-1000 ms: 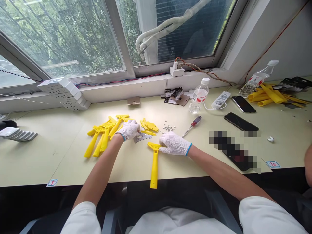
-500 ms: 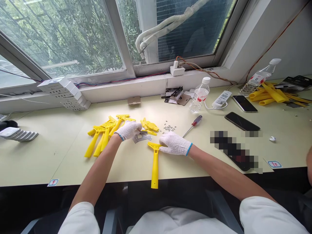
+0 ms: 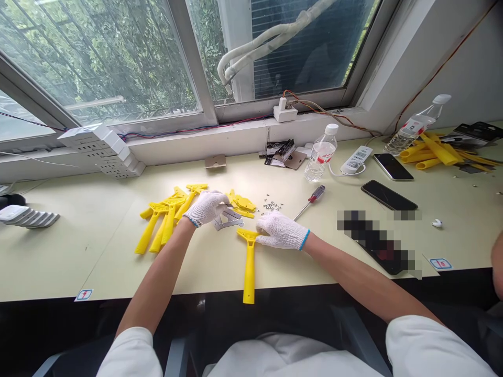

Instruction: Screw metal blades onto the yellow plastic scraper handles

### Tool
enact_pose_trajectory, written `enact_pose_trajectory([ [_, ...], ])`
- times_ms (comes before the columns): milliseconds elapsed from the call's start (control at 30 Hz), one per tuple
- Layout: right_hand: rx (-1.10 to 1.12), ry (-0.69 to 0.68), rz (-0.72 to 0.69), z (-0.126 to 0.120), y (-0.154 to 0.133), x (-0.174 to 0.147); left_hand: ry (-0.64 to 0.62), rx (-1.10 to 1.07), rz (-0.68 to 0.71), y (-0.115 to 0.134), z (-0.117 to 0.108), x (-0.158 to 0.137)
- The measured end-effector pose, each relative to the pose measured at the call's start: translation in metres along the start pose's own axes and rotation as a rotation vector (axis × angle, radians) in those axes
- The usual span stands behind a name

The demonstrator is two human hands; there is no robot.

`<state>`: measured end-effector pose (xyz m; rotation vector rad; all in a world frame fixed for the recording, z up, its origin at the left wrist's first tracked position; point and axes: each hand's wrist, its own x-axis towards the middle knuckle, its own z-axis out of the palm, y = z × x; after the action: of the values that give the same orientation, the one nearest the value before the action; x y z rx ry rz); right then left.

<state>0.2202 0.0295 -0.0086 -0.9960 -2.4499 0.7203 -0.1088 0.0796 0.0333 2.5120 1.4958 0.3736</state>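
A yellow scraper handle (image 3: 249,267) lies with its grip toward me, its end past the table's front edge. At its wide head, my right hand (image 3: 280,230), in a white knitted glove, has its fingers closed on the right corner. My left hand (image 3: 206,208), gloved too, is bent over the flat grey metal blades (image 3: 230,222). Its fingertips are closed at the upper blade; whether they grip it is hidden. Several more yellow scraper handles (image 3: 168,217) are heaped left of that hand. Small yellow plates (image 3: 241,203) lie beyond the blades, and small screws (image 3: 273,205) are scattered beyond my right hand.
A screwdriver (image 3: 310,201) rests right of the screws. Farther right are a water bottle (image 3: 321,154), a power strip (image 3: 357,159), phones (image 3: 389,195) and a white earbud (image 3: 437,223). Stacked white boxes (image 3: 104,149) stand by the window at left. Part of another person's arm (image 3: 498,262) shows at the right edge.
My left hand has shifted slightly at the blades, and the upper blade now looks lighter and a little turned. My right hand and the scraper handle stay in place.
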Motion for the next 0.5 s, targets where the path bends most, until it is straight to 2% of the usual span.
enact_pose_trajectory([
  [100,0.123,0.22,-0.029,0.0,0.003,0.004,0.073,-0.163,0.098,0.015,-0.003,-0.001],
  [200,0.259,0.439,-0.12,0.0,0.005,0.005,0.03,-0.299,0.183,0.042,0.006,0.003],
  [267,0.307,0.47,-0.14,0.0,0.006,0.005,-0.022,-0.326,0.259,0.06,0.016,0.009],
  [367,0.315,0.412,-0.082,-0.002,0.008,0.004,-0.04,-0.294,0.296,0.082,0.026,0.015],
  [433,0.309,0.4,-0.036,-0.006,0.012,0.006,0.095,-0.256,0.219,0.093,0.025,0.008],
  [500,0.306,0.424,-0.015,-0.014,0.019,0.008,0.348,-0.15,-0.008,0.105,0.021,-0.011],
])
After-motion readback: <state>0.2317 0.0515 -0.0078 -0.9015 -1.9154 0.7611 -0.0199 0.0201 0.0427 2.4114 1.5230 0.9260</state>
